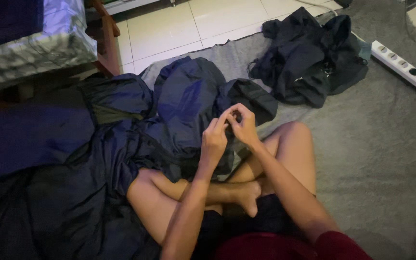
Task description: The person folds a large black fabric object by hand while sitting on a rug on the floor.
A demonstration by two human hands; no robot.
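Dark blue fabric, a large crumpled sheet of thin, slightly shiny cloth, lies heaped on the grey carpet and spreads from the person's crossed bare legs outward, away from the body and to the left of the legs. Part of it drapes over the left knee.

Left hand: raised just above the fabric heap, fingers curled, fingertips pinched together and meeting those of the other hand. Right hand: same height, fingers bent inward, tips touching the left hand's tips. Whatever sits between the fingertips is too small and too dim to make out; cannot tell whether it is a fold of the fabric or something else. Neither hand lies flat on the cloth.

Relative to the fabric heap:
- Black bundle of clothing, crumpled, lies beyond it and to its right on the carpet, apart from it.
- White power strip, with dark plugs in it, lies farther right, past the black bundle.
- Wooden furniture leg stands beyond its far left edge on pale floor tiles.
- Pale patterned bedding sits above its left end.

Lighting is dim.
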